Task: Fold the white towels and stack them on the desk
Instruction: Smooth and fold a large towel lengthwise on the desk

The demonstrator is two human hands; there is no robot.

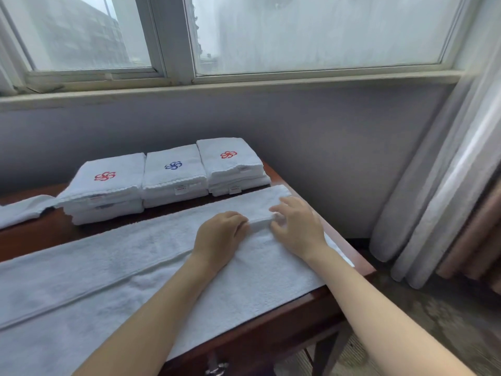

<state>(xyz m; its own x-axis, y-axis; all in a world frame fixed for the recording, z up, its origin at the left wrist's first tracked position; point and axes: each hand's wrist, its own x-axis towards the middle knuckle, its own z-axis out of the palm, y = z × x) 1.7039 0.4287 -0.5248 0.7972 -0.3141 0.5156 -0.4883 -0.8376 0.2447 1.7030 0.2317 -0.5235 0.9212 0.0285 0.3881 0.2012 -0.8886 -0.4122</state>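
Observation:
A long white towel (pixel 113 270) lies spread lengthwise over the brown desk (pixel 349 256), folded along its length. My left hand (pixel 219 234) and my right hand (pixel 295 226) sit side by side near its right end. Both pinch a raised fold of the towel between them, fingers curled on the cloth. At the back of the desk stand three stacks of folded white towels: a left stack (pixel 105 191) with a red logo, a middle stack (pixel 173 175) with a blue logo, and a right stack (pixel 230 164) with a red logo.
Another white towel (pixel 21 210) lies at the desk's far left edge. A grey wall and a window (pixel 298 36) rise behind the desk. Grey and pink curtains (pixel 447 199) hang at the right. The floor shows past the desk's right edge.

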